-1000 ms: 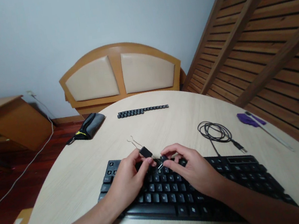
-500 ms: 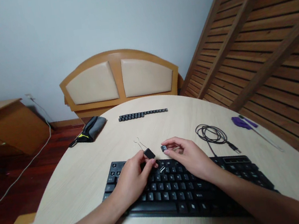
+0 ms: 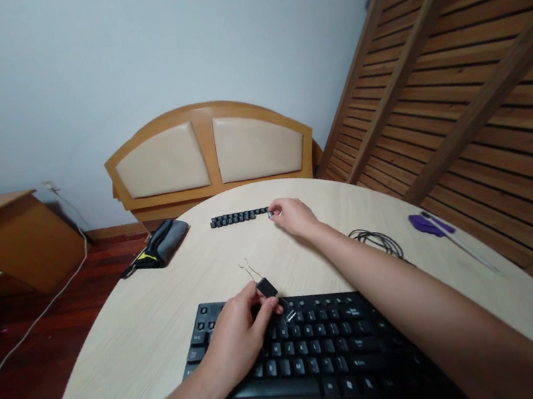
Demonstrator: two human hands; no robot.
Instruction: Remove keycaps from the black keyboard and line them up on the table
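Over the upper left part of a black keyboard (image 3: 297, 390), my left hand (image 3: 239, 332) is closed on a keycap puller (image 3: 267, 287) with a black body and thin wire loops at both ends. Some key positions at the keyboard's upper left have no caps. Farther out, my right hand (image 3: 294, 217) pinches a small dark keycap (image 3: 270, 214) by the right part of the rows of loose keycaps (image 3: 233, 219). That hand hides the right end of the rows. Whether the pinched keycap touches the table, I cannot tell.
On the round table (image 3: 165, 323), a black and grey pouch (image 3: 165, 242) lies at the left. A coiled black cable (image 3: 379, 240) is partly behind my right forearm. Farther right are a purple cloth (image 3: 430, 225) and a thin white-handled brush (image 3: 466, 245). A wooden slatted frame (image 3: 472, 93) leans beyond.
My right hand has carried the keycap from above the keyboard out to the rows of keycaps. The left hand stays over the keyboard with the puller. The view has shifted slightly.
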